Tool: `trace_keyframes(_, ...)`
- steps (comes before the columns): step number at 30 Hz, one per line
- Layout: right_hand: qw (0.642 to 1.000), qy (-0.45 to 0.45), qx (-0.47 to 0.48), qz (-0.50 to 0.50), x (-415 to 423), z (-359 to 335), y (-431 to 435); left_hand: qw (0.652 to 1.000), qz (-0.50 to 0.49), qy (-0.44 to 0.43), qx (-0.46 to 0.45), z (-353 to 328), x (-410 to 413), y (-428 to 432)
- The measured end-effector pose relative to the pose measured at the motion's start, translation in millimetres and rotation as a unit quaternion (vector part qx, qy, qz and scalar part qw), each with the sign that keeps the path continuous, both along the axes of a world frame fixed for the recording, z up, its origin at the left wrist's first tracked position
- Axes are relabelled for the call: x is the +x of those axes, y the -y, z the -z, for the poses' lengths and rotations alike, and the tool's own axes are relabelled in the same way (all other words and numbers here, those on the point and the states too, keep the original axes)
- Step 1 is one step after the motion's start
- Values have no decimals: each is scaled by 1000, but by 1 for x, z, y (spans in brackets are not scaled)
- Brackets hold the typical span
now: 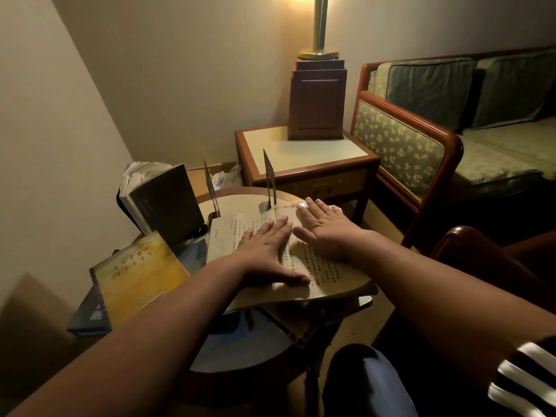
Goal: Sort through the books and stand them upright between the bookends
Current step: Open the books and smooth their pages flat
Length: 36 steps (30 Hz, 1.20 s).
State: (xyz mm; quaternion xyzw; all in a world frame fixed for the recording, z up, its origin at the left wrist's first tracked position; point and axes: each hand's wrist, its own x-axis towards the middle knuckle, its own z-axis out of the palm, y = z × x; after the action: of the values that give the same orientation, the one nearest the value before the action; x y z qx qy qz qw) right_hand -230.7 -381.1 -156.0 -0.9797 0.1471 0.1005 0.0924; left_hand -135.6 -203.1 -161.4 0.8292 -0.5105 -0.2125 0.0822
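Striped sleeve [523, 377]: showing at lower right, nearest the camera.
Left hand [267, 251]: lying flat, fingers straight and together, pressing the left page.
Right hand [325, 227]: pressing the right page, fingers straight.
Open book [331, 266]: lying mid-way across the round table [237, 201]; its vertical print is too small to read.
Left bookend [211, 188], right bookend [270, 179]: standing apart at the far edge.
Dark book [168, 200]: standing at the left edge, outside the bookends.
Yellow book [141, 272]: lying near-left, its title unreadable.
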Motion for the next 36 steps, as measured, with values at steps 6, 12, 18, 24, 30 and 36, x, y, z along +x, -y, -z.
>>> trace_keyframes(6, 1000, 13, -24, -10, -3, 4, 1, 1000, 2, 2, 5, 1, 1, 0)
trace_keyframes(12, 999, -3, -26, -28, -40, 1, -15, 1000, 3, 3, 20, -3, 0, 3)
trace_keyframes(18, 999, -9, -36, -34, -87, 4, -36, 1000, 6, 4, 29, -4, 2, 5)
trace_keyframes(24, 998, -21, -30, -41, -120, 10, -43, 999, 7, -3, 33, -7, 1, 5)
trace_keyframes(30, 998, -40, -28, -37, -117, -3, -39, 999, 11, -5, 33, -7, 3, 5)
trace_keyframes(36, 997, -59, -35, -23, -83, -16, -26, 999, 16, -7, 36, -6, 4, 5)
